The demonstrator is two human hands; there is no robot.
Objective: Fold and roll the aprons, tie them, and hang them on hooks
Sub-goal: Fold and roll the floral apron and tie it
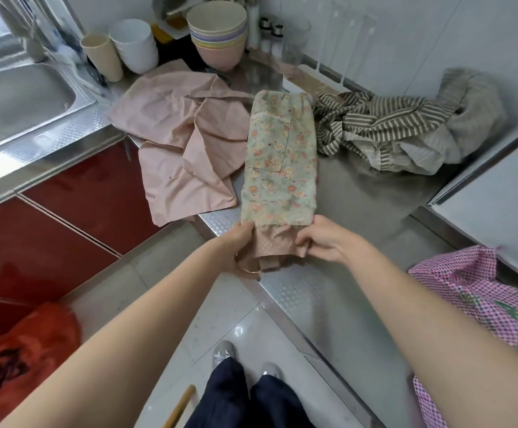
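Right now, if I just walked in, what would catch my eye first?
Most likely the floral apron, folded into a long strip down the middle of the steel counter, with the left hand and right hand gripping its near end. Crumpled aprons flank it: a pink apron to its left, a striped apron to its right.

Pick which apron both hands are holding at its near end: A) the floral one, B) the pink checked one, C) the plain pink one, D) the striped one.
A: the left hand and right hand each grip the near hem of the folded floral apron on the steel counter; the other three lie untouched.
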